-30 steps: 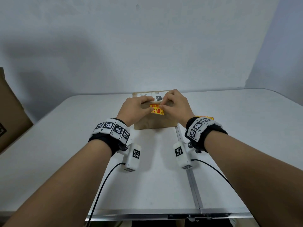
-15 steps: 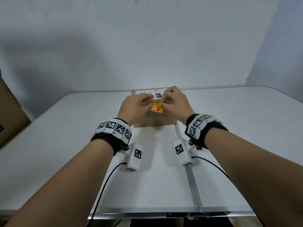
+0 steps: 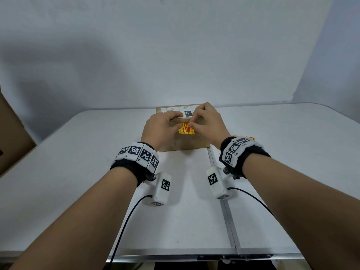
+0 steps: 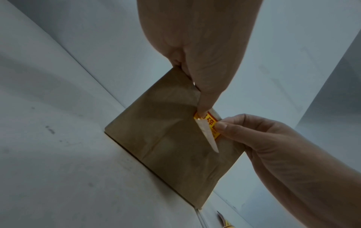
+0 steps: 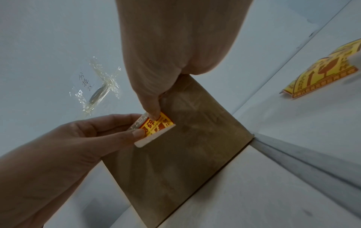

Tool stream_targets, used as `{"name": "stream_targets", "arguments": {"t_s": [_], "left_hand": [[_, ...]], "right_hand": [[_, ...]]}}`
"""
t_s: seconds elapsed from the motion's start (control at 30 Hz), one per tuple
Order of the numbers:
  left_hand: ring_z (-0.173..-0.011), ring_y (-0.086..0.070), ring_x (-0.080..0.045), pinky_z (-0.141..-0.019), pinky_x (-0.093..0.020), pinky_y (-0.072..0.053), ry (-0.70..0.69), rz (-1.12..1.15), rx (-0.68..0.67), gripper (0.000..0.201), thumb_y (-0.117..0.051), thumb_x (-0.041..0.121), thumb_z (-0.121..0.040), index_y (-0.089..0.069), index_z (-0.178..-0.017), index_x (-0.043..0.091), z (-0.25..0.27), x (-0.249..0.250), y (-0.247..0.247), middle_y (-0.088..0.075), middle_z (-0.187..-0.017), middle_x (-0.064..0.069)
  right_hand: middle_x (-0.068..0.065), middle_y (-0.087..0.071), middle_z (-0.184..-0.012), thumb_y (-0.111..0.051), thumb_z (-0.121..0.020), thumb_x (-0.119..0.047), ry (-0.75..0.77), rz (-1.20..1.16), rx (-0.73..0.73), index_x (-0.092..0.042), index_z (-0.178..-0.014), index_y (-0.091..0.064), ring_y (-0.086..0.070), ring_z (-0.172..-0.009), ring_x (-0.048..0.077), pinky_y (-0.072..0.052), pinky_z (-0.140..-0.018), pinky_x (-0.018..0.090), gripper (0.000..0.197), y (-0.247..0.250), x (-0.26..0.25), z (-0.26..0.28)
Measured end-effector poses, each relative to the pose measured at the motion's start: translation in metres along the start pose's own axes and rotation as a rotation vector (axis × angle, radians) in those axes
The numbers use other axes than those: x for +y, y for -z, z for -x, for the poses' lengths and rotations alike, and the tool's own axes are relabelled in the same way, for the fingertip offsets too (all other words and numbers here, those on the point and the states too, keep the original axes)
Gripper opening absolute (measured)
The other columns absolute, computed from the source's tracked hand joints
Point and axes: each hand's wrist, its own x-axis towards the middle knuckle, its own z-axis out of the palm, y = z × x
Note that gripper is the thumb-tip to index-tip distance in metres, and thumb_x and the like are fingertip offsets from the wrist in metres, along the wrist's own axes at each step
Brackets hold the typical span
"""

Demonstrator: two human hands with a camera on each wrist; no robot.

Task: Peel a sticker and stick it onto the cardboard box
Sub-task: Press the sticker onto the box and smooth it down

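Pinching yellow sticker (image 3: 186,129) against cardboard box (image 3: 185,144), both hands (image 3: 160,127) (image 3: 209,123)

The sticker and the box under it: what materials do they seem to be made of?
The sticker looks like glossy printed paper or film, yellow with red print, on a white backing that shows at its lower edge. The box looks like plain brown corrugated cardboard: matte, with faint creases, though no cut edge shows the fluting.
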Motion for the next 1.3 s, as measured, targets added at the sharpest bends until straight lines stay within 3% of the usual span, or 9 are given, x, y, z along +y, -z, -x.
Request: {"name": "stream_targets", "arguments": {"t_s": [0.47,0.57,0.7,0.77,0.83,0.9,1.03,1.23,1.3], "left_hand": [[-0.11,-0.062,-0.016,-0.094,-0.031,-0.048,0.033,0.017,0.012,0.033,-0.063,0.035,-0.083,-0.066,-0.116,0.038,-0.002,-0.002,-0.004,-0.072,-0.114,0.009],[-0.11,-0.063,-0.016,-0.094,-0.032,-0.049,0.032,0.016,0.012,0.033,-0.062,0.033,-0.083,-0.066,-0.116,0.038,-0.002,-0.002,-0.004,-0.072,-0.114,0.009],[-0.111,-0.062,-0.016,-0.096,-0.033,-0.048,0.028,0.016,0.006,0.033,-0.063,0.034,-0.083,-0.066,-0.115,0.037,-0.002,-0.001,-0.004,-0.072,-0.115,0.009],[-0.11,-0.062,-0.016,-0.095,-0.032,-0.048,0.035,0.023,0.004,0.032,-0.063,0.034,-0.083,-0.066,-0.115,0.037,-0.003,-0.001,-0.003,-0.072,-0.114,0.009],[-0.108,-0.062,-0.016,-0.092,-0.031,-0.049,0.043,0.029,0.003,0.032,-0.063,0.034,-0.083,-0.066,-0.114,0.038,-0.003,0.0,-0.003,-0.072,-0.112,0.009],[-0.108,-0.062,-0.016,-0.092,-0.03,-0.049,0.046,0.035,0.002,0.031,-0.062,0.034,-0.084,-0.066,-0.114,0.038,-0.002,0.0,-0.002,-0.072,-0.112,0.009],[-0.109,-0.063,-0.016,-0.093,-0.031,-0.049,0.057,0.048,-0.005,0.032,-0.061,0.036,-0.084,-0.066,-0.116,0.038,-0.001,0.0,-0.001,-0.072,-0.113,0.009],[-0.108,-0.063,-0.018,-0.095,-0.036,-0.049,0.057,0.05,-0.025,0.032,-0.062,0.037,-0.083,-0.066,-0.114,0.038,-0.003,-0.001,-0.002,-0.073,-0.111,0.006],[-0.108,-0.063,-0.019,-0.095,-0.037,-0.049,0.062,0.048,-0.029,0.032,-0.061,0.038,-0.083,-0.066,-0.114,0.039,-0.004,-0.002,-0.002,-0.073,-0.111,0.005]], "right_hand": [[0.003,-0.053,-0.103,-0.07,-0.073,-0.01,0.017,0.055,-0.023,-0.009,-0.079,-0.068,-0.056,-0.1,0.019,-0.046,-0.089,0.026,0.006,0.001,0.0,0.002],[0.006,-0.053,-0.104,-0.069,-0.074,-0.009,0.033,0.069,-0.033,-0.008,-0.082,-0.066,-0.056,-0.095,0.017,-0.043,-0.083,0.018,0.009,0.004,0.0,0.002],[-0.001,-0.05,-0.1,-0.069,-0.076,-0.011,0.006,0.056,-0.029,-0.012,-0.084,-0.063,-0.052,-0.089,0.01,-0.037,-0.071,0.002,0.01,0.009,0.001,0.002],[-0.003,-0.048,-0.1,-0.071,-0.075,-0.014,0.005,0.055,-0.039,-0.01,-0.088,-0.063,-0.052,-0.09,0.009,-0.039,-0.074,0.004,0.016,0.009,0.0,0.002],[-0.004,-0.047,-0.103,-0.073,-0.074,-0.02,0.007,0.081,-0.041,-0.011,-0.098,-0.061,-0.05,-0.094,0.009,-0.043,-0.085,0.018,0.029,0.006,-0.001,0.0],[-0.002,-0.049,-0.111,-0.075,-0.072,-0.031,0.0,0.139,-0.045,-0.016,-0.105,-0.059,-0.05,-0.102,0.01,-0.037,-0.095,0.03,0.039,0.002,-0.003,-0.004],[-0.002,-0.055,-0.118,-0.071,-0.074,-0.044,-0.021,0.256,-0.071,-0.021,-0.109,-0.062,-0.047,-0.118,0.017,-0.027,-0.091,0.026,0.043,-0.006,-0.004,-0.015],[0.001,-0.063,-0.11,-0.072,-0.076,-0.035,0.004,0.171,-0.076,-0.019,-0.099,-0.068,-0.054,-0.111,0.02,-0.043,-0.096,0.037,0.028,-0.002,0.001,-0.015],[0.002,-0.065,-0.108,-0.073,-0.077,-0.029,0.0,0.099,-0.08,-0.017,-0.101,-0.071,-0.056,-0.11,0.02,-0.044,-0.096,0.035,0.027,0.002,0.003,-0.014]]}}
